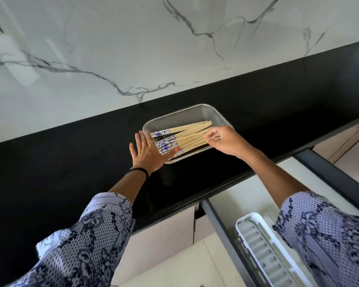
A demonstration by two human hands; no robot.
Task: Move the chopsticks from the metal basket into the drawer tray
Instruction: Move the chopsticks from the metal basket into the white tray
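Note:
A rectangular metal mesh basket (214, 114) sits on the black countertop. Inside lie several wooden chopsticks (192, 133) with blue-and-white patterned tops that point left. My left hand (148, 151) is spread flat, fingers straight, at the basket's left rim, its thumb over the patterned ends. My right hand (221, 139) reaches in from the right and pinches the plain tips of the chopsticks between curled fingers. At the lower right a white drawer tray (247, 219) with a ribbed grey insert sits in the open drawer, partly hidden by my right sleeve.
The black countertop (71, 162) runs diagonally below a white marble backsplash (133, 48). The open drawer (327, 175) has a dark frame and a pale liner. Ribbed cabinet fronts (164, 235) stand under the counter edge.

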